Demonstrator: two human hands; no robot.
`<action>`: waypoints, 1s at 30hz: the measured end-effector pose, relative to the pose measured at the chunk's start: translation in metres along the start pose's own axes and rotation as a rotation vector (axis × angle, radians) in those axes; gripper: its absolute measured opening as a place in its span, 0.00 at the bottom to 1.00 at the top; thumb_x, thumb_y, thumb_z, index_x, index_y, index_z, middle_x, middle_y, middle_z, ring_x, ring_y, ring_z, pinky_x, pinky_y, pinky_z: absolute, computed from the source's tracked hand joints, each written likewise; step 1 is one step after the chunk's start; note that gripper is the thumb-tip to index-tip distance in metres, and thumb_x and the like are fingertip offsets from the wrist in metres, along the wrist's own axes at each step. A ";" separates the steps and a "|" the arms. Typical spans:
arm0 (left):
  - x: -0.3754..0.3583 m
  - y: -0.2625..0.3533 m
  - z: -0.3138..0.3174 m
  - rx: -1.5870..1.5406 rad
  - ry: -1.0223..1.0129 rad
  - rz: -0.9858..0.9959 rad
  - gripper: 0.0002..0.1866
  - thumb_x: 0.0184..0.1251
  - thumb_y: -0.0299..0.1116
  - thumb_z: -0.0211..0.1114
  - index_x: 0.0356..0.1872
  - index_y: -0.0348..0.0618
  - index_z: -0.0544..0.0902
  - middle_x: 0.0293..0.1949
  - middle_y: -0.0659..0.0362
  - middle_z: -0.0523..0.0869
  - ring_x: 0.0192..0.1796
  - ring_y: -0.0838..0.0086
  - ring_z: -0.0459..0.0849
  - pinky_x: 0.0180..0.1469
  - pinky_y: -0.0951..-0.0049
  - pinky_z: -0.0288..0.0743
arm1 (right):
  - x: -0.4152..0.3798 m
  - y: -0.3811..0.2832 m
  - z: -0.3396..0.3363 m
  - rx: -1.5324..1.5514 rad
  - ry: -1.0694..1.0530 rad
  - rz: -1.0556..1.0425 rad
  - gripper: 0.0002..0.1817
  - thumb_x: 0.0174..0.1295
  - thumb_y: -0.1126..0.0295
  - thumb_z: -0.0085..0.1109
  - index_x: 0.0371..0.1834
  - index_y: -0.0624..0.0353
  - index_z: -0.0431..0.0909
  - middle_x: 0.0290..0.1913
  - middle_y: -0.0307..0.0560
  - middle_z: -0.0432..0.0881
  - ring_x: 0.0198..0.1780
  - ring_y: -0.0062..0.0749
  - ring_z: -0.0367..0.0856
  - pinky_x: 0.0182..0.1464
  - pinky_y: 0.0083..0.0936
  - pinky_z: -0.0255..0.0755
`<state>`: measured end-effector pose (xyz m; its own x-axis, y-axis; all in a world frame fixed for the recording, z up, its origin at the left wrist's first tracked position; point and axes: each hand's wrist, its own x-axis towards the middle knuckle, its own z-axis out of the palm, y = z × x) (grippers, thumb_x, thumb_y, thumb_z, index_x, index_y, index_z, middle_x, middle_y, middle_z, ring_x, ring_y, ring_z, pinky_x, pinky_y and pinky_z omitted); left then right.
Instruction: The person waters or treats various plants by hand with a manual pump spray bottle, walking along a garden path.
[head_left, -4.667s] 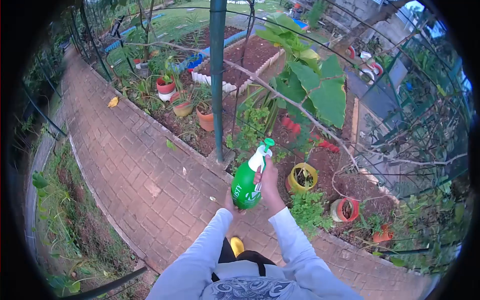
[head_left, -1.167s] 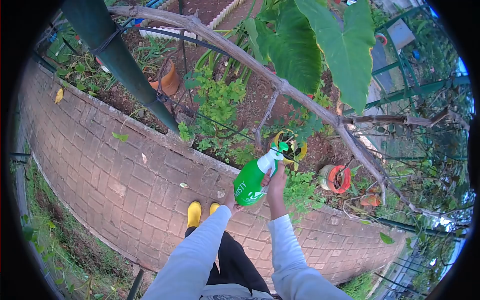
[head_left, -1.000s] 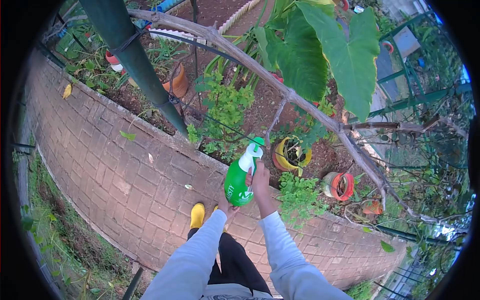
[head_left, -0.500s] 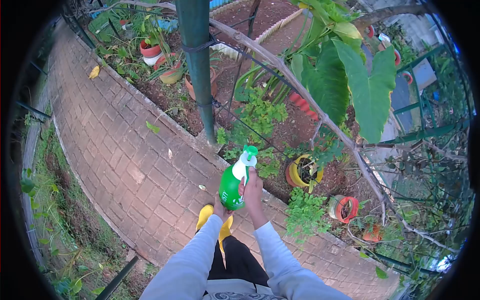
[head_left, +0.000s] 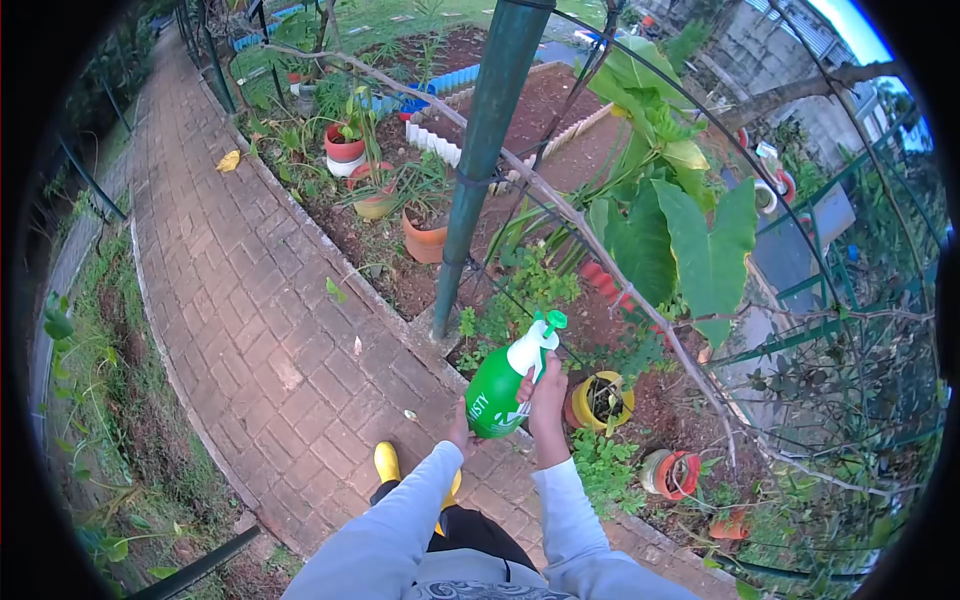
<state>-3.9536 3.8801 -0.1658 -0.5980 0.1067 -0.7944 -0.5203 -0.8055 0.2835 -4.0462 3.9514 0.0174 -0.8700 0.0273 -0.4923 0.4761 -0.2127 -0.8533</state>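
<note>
A green spray bottle with a white neck and green top [head_left: 500, 390] is held between both hands over the edge of the brick path. My left hand [head_left: 461, 430] supports its lower left side. Around the white handle, below the green top, my right hand [head_left: 543, 400] has its fingers wrapped. The bottle leans with its top toward the upper right. Just to the right of it stands a yellow pot [head_left: 610, 400] with a plant in it.
A green metal post [head_left: 480, 170] rises at the path's edge. A bare branch [head_left: 590, 235] crosses diagonally beside large green leaves [head_left: 710, 250]. Several pots line the bed, among them a red and white one [head_left: 345, 150]. The brick path [head_left: 230, 270] curves to the upper left.
The view has tilted up and shifted, showing more of the garden beyond. Both hands and the bottle now appear farther right and slightly lower, and the bottle leans more to the right.
</note>
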 end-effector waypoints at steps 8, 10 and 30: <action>-0.062 0.019 -0.076 -0.216 0.134 -0.060 0.34 0.54 0.68 0.31 0.47 0.55 0.72 0.41 0.61 0.76 0.39 0.72 0.72 0.38 0.72 0.64 | -0.040 0.061 0.070 -0.128 -0.206 0.145 0.27 0.58 0.46 0.39 0.17 0.60 0.63 0.09 0.37 0.59 0.09 0.22 0.59 0.12 0.19 0.52; -0.089 0.040 -0.099 -0.298 0.168 -0.036 0.32 0.55 0.66 0.33 0.48 0.55 0.71 0.44 0.60 0.74 0.42 0.70 0.71 0.40 0.70 0.63 | -0.057 0.074 0.103 -0.148 -0.264 0.186 0.27 0.58 0.45 0.40 0.17 0.60 0.63 0.09 0.36 0.59 0.09 0.21 0.58 0.12 0.19 0.52; -0.327 0.223 -0.322 -0.816 0.027 0.945 0.41 0.48 0.73 0.36 0.59 0.57 0.61 0.57 0.60 0.66 0.57 0.62 0.65 0.55 0.51 0.61 | -0.292 0.100 0.433 -0.460 -1.478 -0.218 0.18 0.59 0.57 0.49 0.28 0.63 0.74 0.17 0.35 0.71 0.20 0.15 0.69 0.21 0.16 0.61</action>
<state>-3.6775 3.4773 -0.0155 -0.5139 -0.7142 -0.4752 0.6408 -0.6879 0.3408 -3.8004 3.4992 0.1503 -0.1423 -0.9898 0.0072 0.0854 -0.0195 -0.9962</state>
